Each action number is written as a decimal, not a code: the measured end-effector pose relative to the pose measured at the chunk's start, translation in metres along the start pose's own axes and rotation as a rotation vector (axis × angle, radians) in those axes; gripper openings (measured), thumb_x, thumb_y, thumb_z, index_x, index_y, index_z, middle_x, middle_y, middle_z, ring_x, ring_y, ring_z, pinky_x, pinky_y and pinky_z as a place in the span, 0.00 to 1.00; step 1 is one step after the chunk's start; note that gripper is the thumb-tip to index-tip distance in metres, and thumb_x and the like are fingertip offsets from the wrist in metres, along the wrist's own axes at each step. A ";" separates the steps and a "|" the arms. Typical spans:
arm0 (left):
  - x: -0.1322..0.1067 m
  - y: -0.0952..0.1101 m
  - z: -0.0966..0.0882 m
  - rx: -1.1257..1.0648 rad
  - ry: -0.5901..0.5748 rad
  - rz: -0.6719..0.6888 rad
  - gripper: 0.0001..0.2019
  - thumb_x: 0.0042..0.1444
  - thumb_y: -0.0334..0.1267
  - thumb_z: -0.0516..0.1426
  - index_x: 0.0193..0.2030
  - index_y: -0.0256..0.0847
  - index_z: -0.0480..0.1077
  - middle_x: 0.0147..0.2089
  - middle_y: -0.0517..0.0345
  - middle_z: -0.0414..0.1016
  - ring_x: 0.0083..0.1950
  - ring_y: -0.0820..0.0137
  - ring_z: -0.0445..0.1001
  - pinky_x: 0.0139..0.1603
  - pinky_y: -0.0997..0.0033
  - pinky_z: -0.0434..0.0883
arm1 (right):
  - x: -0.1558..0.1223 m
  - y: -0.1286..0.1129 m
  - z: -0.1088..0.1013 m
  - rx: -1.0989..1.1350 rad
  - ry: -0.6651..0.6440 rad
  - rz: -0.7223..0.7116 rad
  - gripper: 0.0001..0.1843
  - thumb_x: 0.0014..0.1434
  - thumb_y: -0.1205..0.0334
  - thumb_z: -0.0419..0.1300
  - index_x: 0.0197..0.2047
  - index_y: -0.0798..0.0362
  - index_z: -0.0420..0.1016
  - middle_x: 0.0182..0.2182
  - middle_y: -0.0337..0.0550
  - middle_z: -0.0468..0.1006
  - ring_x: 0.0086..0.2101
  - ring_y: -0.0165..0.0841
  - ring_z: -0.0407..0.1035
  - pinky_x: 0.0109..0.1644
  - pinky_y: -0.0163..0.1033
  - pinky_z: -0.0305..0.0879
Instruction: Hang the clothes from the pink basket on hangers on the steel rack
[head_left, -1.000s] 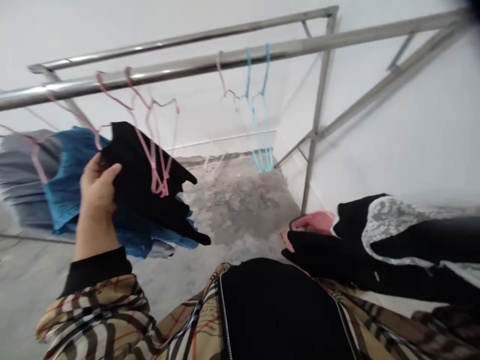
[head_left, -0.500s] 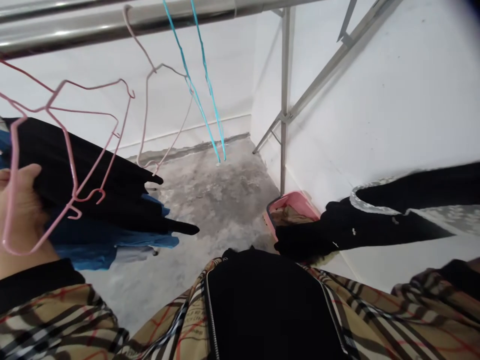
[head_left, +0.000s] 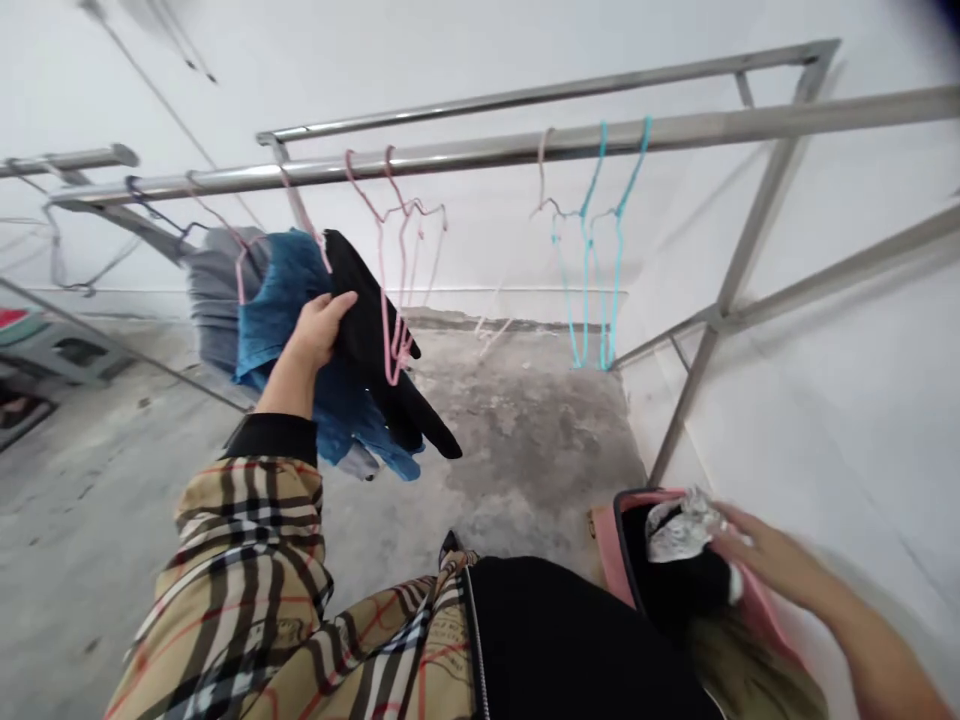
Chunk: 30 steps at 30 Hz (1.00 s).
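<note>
My left hand (head_left: 321, 328) is closed on the upper part of a black garment (head_left: 367, 330) that hangs from a pink hanger; the thumb lies over the cloth and the other fingers are mostly hidden. A blue garment (head_left: 274, 285) and a grey garment (head_left: 221, 265) hang just left of it. Low on the right, my right hand (head_left: 765, 548), blurred, is closed on the whitish lace trim (head_left: 682, 525) of a black garment (head_left: 675, 590). This cloth lies bunched in a pink basket (head_left: 613, 560) with a dark rim.
A metal rail (head_left: 480, 155) crosses in front of me. Empty pink hangers (head_left: 394, 300) hang beside the black garment, and turquoise hangers (head_left: 611, 260) further right. A rack post (head_left: 705, 380) stands near the basket. Grey stools (head_left: 82, 350) are at far left.
My view has swung, bringing more of the rail and basket into sight. The lace-trimmed black garment, stretched out at the right before, is now bunched in the basket. My left hand stays at the hanging black garment.
</note>
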<state>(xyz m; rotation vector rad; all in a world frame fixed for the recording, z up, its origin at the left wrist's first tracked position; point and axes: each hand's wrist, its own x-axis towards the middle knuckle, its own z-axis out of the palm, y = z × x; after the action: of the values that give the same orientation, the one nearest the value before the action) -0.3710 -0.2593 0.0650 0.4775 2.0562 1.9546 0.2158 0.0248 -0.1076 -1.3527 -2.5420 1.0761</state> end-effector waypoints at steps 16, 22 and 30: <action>-0.006 0.022 -0.074 0.056 -0.519 -0.050 0.23 0.42 0.48 0.69 0.42 0.38 0.72 0.32 0.56 0.79 0.33 0.66 0.77 0.37 0.66 0.75 | 0.055 -0.401 0.201 0.454 -0.405 -0.800 0.35 0.56 0.47 0.64 0.65 0.48 0.66 0.59 0.51 0.72 0.60 0.48 0.63 0.64 0.58 0.60; -0.028 0.031 -0.066 1.066 -0.111 0.359 0.12 0.57 0.44 0.58 0.41 0.39 0.69 0.35 0.52 0.78 0.41 0.56 0.78 0.43 0.60 0.72 | 0.071 -0.455 0.264 0.619 -0.313 -0.802 0.54 0.53 0.45 0.67 0.73 0.50 0.43 0.68 0.55 0.58 0.65 0.47 0.56 0.68 0.58 0.54; -0.059 0.007 -0.059 1.427 0.010 0.498 0.12 0.66 0.46 0.50 0.47 0.42 0.68 0.45 0.50 0.76 0.41 0.59 0.79 0.33 0.67 0.69 | 0.086 -0.489 0.294 0.797 -0.229 -0.769 0.55 0.51 0.48 0.68 0.73 0.51 0.43 0.65 0.55 0.64 0.63 0.47 0.60 0.67 0.56 0.58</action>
<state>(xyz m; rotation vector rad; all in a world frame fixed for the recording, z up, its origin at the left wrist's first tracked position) -0.3410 -0.3373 0.0731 1.2762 3.2249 0.2176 -0.2875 -0.2518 -0.0534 -0.0529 -2.0044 1.7666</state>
